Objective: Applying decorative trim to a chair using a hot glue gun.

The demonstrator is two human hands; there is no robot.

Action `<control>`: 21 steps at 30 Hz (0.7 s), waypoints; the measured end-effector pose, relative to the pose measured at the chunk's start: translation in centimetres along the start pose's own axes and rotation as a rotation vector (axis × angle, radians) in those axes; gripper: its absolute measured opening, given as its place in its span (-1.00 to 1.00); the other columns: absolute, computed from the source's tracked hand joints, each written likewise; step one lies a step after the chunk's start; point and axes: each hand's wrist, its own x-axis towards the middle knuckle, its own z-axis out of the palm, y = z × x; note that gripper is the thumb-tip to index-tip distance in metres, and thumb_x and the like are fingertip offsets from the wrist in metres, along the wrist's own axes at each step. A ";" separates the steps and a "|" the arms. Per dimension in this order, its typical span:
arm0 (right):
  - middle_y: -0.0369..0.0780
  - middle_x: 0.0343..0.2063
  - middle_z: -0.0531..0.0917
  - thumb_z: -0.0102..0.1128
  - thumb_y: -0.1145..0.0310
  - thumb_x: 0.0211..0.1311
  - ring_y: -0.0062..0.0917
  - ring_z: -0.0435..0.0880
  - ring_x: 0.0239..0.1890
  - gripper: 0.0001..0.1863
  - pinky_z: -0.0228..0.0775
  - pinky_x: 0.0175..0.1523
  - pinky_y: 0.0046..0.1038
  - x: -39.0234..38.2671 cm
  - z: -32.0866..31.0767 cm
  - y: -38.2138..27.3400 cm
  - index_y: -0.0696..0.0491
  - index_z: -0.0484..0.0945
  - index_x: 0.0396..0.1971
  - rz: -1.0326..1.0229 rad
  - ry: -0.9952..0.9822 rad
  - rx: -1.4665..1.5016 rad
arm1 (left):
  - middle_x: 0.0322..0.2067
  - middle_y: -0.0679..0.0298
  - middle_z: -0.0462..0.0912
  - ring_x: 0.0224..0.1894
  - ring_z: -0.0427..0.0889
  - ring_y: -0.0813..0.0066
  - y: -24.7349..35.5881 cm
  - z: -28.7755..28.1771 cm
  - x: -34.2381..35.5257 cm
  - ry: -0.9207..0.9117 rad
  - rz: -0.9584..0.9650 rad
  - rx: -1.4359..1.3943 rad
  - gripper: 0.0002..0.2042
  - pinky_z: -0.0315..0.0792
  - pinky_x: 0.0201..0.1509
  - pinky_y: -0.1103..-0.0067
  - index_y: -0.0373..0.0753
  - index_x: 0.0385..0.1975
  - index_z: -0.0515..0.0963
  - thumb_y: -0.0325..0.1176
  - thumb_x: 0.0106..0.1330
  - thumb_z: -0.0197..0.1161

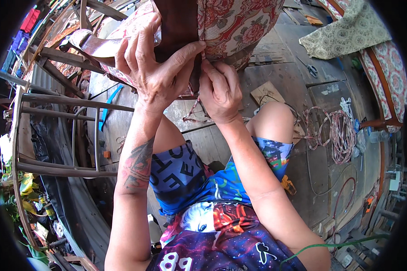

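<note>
A chair with a dark wooden frame [178, 22] and red-and-cream floral upholstery [239, 27] stands right in front of me. My left hand [156, 72] lies across the frame with fingers spread, its thumb pressing on the seam where fabric meets wood. Just below that thumb, my right hand [221, 90] is closed, its thumb and fingertips pinching a thin patterned trim cord along the seam. The loose tail of the trim cord [194, 108] hangs beneath my hands toward the floor. What lies under the fingertips is mostly hidden.
A coil of similar patterned cord [343, 135] lies on the wooden floor at right. Scissors [312, 70] rest farther back. Another floral chair [386, 86] with pale fabric [348, 34] draped over it stands at far right. A metal railing [72, 167] is at left.
</note>
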 end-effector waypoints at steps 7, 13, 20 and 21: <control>-0.20 -0.28 0.64 0.39 0.65 0.00 -0.30 0.67 -0.30 -0.65 0.58 -0.18 -0.36 0.2 0.0 -0.2 0.06 0.68 -0.16 0.008 0.010 -0.015 | 0.27 0.15 0.46 0.31 0.40 0.35 0.1 0.4 -0.2 0.027 0.009 -0.019 -0.68 -0.05 0.44 0.31 0.33 -0.14 0.78 -0.15 0.05 0.46; -0.20 -0.28 0.61 0.36 0.65 -0.03 -0.29 0.64 -0.28 -0.64 0.55 -0.15 -0.32 -0.2 0.5 -0.1 0.07 0.68 -0.16 0.045 0.027 0.014 | 0.30 0.15 0.41 0.36 0.32 0.35 0.8 0.3 -0.5 -0.020 -0.075 -0.031 -0.72 -0.21 0.48 0.27 0.33 -0.16 0.77 -0.08 0.08 0.47; -0.21 -0.29 0.58 0.34 0.65 -0.05 -0.30 0.61 -0.27 -0.63 0.52 -0.12 -0.30 -0.4 0.9 0.0 0.07 0.68 -0.16 0.066 0.057 0.053 | 0.33 0.13 0.36 0.38 0.27 0.30 1.0 0.1 -0.5 -0.043 -0.089 -0.036 -0.71 -0.33 0.52 0.24 0.35 -0.16 0.76 -0.04 0.06 0.48; -0.21 -0.29 0.58 0.34 0.65 -0.05 -0.30 0.61 -0.27 -0.63 0.52 -0.12 -0.30 -0.4 0.9 0.0 0.07 0.68 -0.16 0.068 0.062 0.050 | 0.32 0.12 0.37 0.38 0.27 0.27 1.0 0.1 -0.5 -0.053 -0.096 -0.027 -0.71 -0.34 0.52 0.23 0.36 -0.17 0.76 -0.03 0.06 0.48</control>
